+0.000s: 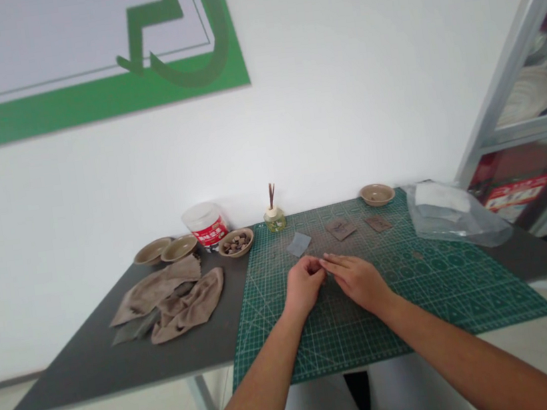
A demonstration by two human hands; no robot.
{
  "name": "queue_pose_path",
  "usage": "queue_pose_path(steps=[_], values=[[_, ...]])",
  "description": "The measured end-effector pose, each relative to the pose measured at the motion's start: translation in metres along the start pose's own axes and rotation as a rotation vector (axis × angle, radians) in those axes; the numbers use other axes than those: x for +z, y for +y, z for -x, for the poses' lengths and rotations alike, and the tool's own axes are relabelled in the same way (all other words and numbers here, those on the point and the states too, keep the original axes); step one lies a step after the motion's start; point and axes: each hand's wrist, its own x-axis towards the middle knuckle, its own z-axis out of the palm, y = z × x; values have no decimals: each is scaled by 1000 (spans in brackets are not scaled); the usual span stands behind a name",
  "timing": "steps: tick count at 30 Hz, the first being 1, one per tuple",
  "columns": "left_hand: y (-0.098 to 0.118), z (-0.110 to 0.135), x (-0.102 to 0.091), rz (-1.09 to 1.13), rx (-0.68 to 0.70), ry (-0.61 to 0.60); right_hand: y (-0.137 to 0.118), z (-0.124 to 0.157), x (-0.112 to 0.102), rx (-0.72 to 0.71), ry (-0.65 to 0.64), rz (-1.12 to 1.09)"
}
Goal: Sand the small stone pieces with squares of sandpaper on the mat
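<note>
My left hand (305, 284) and my right hand (357, 278) meet low over the green cutting mat (281, 338). The left fingers are curled in a pinch, and the right fingers reach across to touch them. Whatever lies between the fingertips is hidden or too small to name. Just beyond the hands is a small grey square sheet (299, 244). Behind the right hand lie a creased brown square sheet (341, 228) and a smaller brown sheet (377, 223), both flat on the mat.
Left of the mat, crumpled brown cloths (186, 304) cover part of the dark table (108, 368). Along the back stand a bowl of small brown pieces (236, 243), a clear tub (206, 226), a reed diffuser (274, 218) and another bowl (377, 195). A plastic bag (457, 218) lies right.
</note>
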Motion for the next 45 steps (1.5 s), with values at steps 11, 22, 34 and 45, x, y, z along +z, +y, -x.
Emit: queue_pose_path(steps=[11,22,34,45], values=[[1,2,-2,66,-16,26,-3,1,-3,35,29,-53],[4,1,0,204,-13,6,3,2,-4,208,88,-139],[-1,-1,0,145,-27,0,0,0,-9,106,114,6],[3,3,1,113,1,0,1,3,-8,74,104,-27]])
